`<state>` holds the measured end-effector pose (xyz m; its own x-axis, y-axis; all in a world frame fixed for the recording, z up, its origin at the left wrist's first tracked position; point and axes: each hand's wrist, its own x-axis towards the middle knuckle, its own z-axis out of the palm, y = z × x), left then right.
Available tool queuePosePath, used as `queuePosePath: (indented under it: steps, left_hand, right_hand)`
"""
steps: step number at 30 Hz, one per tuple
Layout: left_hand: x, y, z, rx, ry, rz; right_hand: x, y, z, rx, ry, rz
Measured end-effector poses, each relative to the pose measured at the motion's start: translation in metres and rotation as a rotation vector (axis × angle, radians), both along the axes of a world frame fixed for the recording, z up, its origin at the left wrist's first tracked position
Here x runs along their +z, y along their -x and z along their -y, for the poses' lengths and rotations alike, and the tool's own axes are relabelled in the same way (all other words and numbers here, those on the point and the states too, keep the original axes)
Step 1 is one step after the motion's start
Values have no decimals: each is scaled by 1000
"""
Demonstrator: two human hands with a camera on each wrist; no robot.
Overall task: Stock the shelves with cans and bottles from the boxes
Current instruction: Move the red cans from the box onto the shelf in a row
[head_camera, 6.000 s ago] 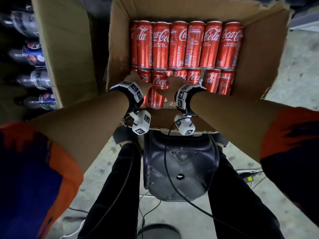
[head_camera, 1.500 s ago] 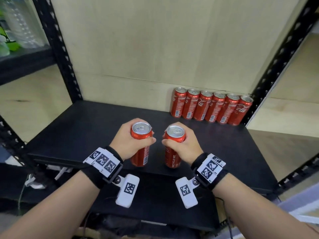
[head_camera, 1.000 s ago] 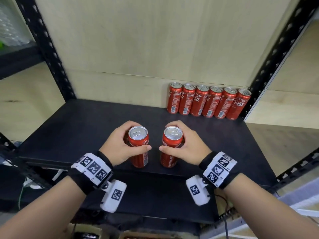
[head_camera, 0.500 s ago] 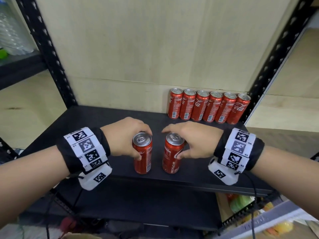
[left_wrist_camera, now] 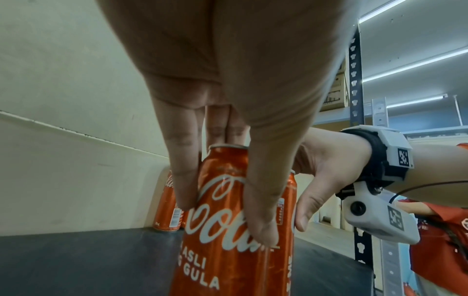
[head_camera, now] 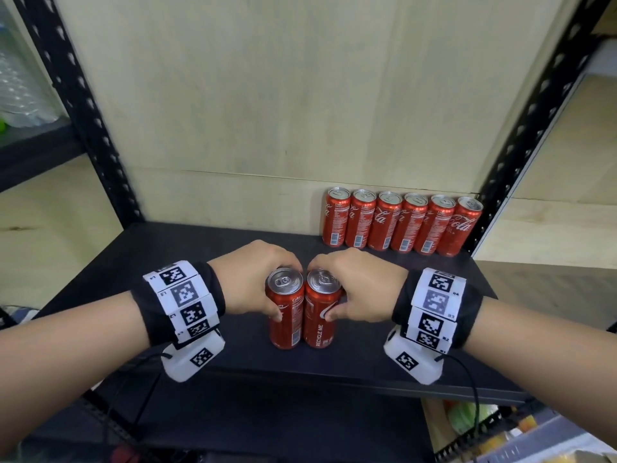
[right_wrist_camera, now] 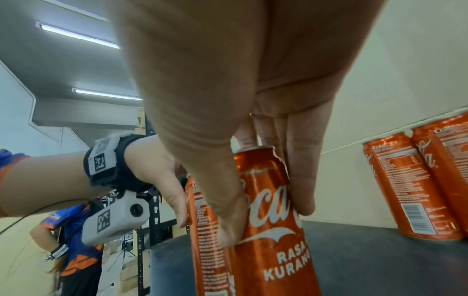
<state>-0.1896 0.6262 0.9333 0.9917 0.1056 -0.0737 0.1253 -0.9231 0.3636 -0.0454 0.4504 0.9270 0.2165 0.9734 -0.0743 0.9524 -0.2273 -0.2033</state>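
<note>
Nearest to me, my left hand (head_camera: pixel 253 279) grips the left can (head_camera: pixel 286 312) from above and from its outer side. In the left wrist view the thumb and fingers (left_wrist_camera: pixel 185 180) run down the can's wall, curled round it. My right hand (head_camera: pixel 357 285) mirrors that on the right can (head_camera: pixel 322 312), thumb on the near face and fingers (right_wrist_camera: pixel 301 180) down the far face, clasped round it as well. Both cans stand upright on the black shelf (head_camera: pixel 167 262), near its front edge, their long axes vertical and their sides touching or all but touching; I cannot tell from here whether a sliver of gap is left between them.

Farther back, against the pale back panel (head_camera: pixel 267 111), the row of six cans (head_camera: pixel 402 225) stands upright, side by side, reaching to the right upright post (head_camera: pixel 521 135). This is the relation that matters: the row lies ahead of my fingers and off to the right, and the open stretch of back wall begins at the row's left end, almost straight ahead of the pair I hold. My right hand is the nearer one to that end.

I judge the next move to be a push or carry straight back, with a slight drift right, keeping both cans vertical so the right one meets the row's leftmost can side to side. The risk I see is nudging that end can with my right knuckles.
</note>
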Motion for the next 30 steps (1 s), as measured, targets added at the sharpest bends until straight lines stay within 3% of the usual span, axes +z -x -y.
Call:
queuePosePath:
  steps: [30]
  left_hand:
    - [23,-139,-84,137,-318,-70]
  right_hand:
    - [10,-103,-126,-260,-63,110]
